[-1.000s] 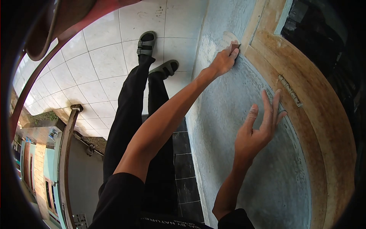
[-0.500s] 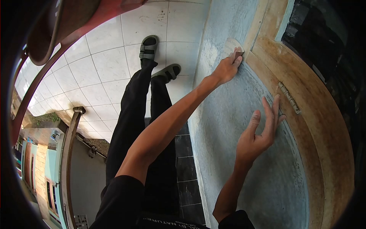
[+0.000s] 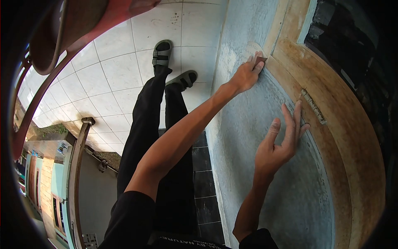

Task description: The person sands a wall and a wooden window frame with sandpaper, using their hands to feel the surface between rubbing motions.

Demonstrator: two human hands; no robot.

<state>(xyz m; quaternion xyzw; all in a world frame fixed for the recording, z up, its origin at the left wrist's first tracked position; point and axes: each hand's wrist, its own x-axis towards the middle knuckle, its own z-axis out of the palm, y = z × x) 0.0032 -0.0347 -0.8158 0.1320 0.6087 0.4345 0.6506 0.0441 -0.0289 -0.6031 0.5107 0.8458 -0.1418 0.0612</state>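
Note:
My left hand (image 3: 245, 75) is closed on a piece of sandpaper (image 3: 260, 61), pressed to the grey-blue plastered wall (image 3: 236, 124). Its brown side shows between the fingers, and a pale printed part lies flat against the wall beyond them. This hand works right beside the edge of the wooden frame (image 3: 286, 68). Lower down, my right hand (image 3: 277, 145) is open with fingers spread, holding nothing. Its fingertips overlap the frame's inner edge in this view, close to a paint-spattered hinge (image 3: 313, 107).
White floor tiles (image 3: 118, 72) spread out at the left, with black tiles (image 3: 206, 207) along the wall's foot. My sandalled feet (image 3: 162, 53) stand on the white tiles. A red curved object (image 3: 89, 31) is at upper left, a wooden post (image 3: 78, 166) below it. Dark glass (image 3: 336, 29) lies beyond the frame.
My left hand has shifted slightly at the frame's edge, and less of the sandpaper's pale printed side shows. My right hand has moved slightly left, its fingers still spread.

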